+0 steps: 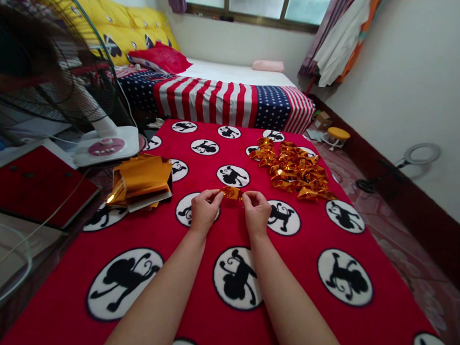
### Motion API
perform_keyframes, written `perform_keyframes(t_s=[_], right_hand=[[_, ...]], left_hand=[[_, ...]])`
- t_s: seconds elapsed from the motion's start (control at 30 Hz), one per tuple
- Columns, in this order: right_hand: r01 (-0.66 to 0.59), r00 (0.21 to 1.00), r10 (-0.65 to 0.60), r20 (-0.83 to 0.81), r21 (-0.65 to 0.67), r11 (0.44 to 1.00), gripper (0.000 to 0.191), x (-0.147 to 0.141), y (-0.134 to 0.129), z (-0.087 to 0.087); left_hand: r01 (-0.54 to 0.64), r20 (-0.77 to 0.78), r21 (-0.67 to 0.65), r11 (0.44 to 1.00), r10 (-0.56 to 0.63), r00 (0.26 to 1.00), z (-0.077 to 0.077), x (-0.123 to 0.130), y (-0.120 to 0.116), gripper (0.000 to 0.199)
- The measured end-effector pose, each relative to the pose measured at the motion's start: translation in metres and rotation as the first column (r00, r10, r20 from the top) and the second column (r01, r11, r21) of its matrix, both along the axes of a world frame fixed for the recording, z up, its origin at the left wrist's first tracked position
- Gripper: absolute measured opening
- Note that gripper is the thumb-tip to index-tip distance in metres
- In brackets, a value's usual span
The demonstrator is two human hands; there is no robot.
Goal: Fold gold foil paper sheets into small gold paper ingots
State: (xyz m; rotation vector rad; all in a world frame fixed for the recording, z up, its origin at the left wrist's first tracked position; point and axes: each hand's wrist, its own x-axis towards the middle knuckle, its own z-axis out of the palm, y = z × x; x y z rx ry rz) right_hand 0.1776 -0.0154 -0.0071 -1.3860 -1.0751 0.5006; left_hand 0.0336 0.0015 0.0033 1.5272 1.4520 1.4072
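Note:
Between my two hands is a small folded piece of shiny gold foil paper (pixel 232 193), held by its ends over the red cloth. My left hand (pixel 205 209) pinches its left end with thumb and forefinger. The right end is pinched the same way by my right hand (pixel 256 212). To the left lies a stack of flat gold foil sheets (pixel 144 179), some with pale undersides. On the right is a loose pile of folded gold foil pieces (pixel 291 167), shaped much like the one I hold.
A red cloth with monkey prints (pixel 286 276) covers the surface before me. At the left stand an electric fan (pixel 107 146) and a red panel (pixel 35 184). Beyond is a bed with a striped, starred cover (pixel 206 97). A yellow stool (pixel 338 133) stands by the right wall.

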Motion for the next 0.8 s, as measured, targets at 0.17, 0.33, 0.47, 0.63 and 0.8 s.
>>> perform_keyframes(t_s=[0.17,0.33,0.47,0.63,0.8], right_hand=[[-0.039,0.998,0.038,-0.055,-0.01,0.999,0.024,-0.002,-0.002,0.003],[-0.193,0.972,0.203,0.12,-0.09,0.977,0.027,-0.004,-0.008,0.006],[-0.326,0.856,0.378,0.353,-0.2,0.924,0.026,-0.006,-0.013,0.013],[-0.322,0.85,0.38,0.365,-0.211,0.923,0.041,-0.006,-0.013,0.018],[-0.194,0.942,0.216,0.258,-0.108,0.975,0.03,-0.006,-0.009,0.014]], left_hand=[[-0.043,0.046,-0.056,0.998,0.045,0.998,-0.001,0.0,0.002,0.023],[-0.082,0.13,-0.078,0.994,0.092,0.987,0.001,0.0,0.003,0.026],[-0.02,0.064,0.012,1.0,0.019,0.998,0.002,-0.001,0.003,0.025],[0.153,0.058,0.067,0.986,-0.157,0.986,0.004,-0.003,0.002,0.027],[0.236,0.002,0.076,0.969,-0.237,0.972,0.002,-0.002,0.001,0.026]])
